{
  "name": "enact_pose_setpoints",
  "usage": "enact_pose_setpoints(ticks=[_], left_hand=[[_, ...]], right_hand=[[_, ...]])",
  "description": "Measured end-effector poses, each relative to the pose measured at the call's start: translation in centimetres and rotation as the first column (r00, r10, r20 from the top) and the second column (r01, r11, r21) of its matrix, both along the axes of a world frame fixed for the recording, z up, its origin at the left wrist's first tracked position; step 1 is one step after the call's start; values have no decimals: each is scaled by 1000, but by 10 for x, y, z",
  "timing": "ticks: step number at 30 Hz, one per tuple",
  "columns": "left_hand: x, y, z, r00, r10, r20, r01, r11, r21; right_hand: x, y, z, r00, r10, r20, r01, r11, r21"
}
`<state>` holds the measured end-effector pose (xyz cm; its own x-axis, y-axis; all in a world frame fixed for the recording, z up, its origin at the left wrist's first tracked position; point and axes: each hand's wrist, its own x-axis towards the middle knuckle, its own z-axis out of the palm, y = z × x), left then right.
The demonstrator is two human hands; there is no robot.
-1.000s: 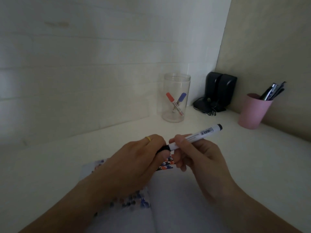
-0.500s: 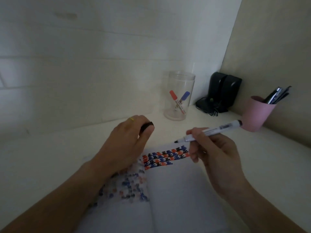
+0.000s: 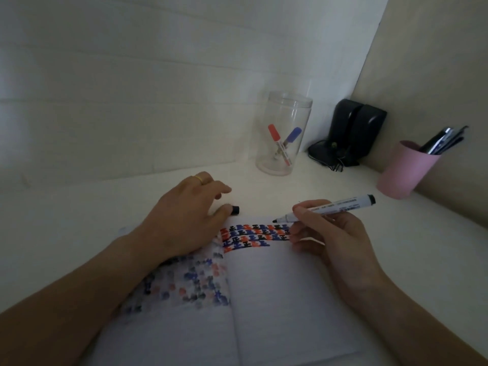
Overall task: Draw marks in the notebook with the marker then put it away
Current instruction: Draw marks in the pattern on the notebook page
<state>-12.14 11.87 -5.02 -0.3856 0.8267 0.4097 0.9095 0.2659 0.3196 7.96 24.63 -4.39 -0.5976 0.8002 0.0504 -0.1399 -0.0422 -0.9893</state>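
The open white lined notebook (image 3: pixel 285 299) lies at six o'clock, squared for writing. The left hand (image 3: pixel 184 220), fingers relaxed, pins its left page at nine o'clock. The right hand (image 3: pixel 330 241) at three o'clock pinches the white black-tipped marker (image 3: pixel 340 206), nib just above the coloured marks (image 3: pixel 256 236). The small black cap (image 3: pixel 235 210) sits beside the left thumb, handy for recapping.

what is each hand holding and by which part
Right hand pinches the marker by its barrel just behind the tip. Left hand grips nothing; its thumb only touches the cap.
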Motion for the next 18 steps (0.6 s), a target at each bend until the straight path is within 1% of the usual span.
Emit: enact_pose_setpoints(ticks=[1, 3, 5, 6, 9, 12, 14, 18], left_hand=[[5, -5, 5, 999, -33, -31, 34, 999, 23], [17, -13, 17, 986, -156, -64, 158, 987, 21], [25, -20, 25, 961, -268, -64, 266, 963, -36], [27, -22, 24, 953, -299, -54, 295, 953, -66], [28, -29, 12, 945, -328, 11, 327, 941, -84], [24, -34, 0, 942, -331, 60, 335, 941, -53], [20, -37, -5, 934, -350, 75, 353, 935, -32], [20, -41, -10, 925, -373, 76, 373, 928, 4]], right_hand=[[0, 1, 0, 1000, -2, 9, 1, 1000, 10], [2, 3, 0, 1000, -11, 27, 10, 999, 31], [3, 5, 2, 999, -18, 41, 17, 999, 47], [4, 7, 5, 999, -23, 46, 21, 999, 48], [3, 7, 14, 996, 11, 89, -20, 995, 98], [-3, 2, 13, 981, 58, 187, -93, 978, 187], [-3, -2, 6, 974, 50, 223, -100, 970, 220], [3, -7, -2, 970, 19, 241, -96, 945, 314]])
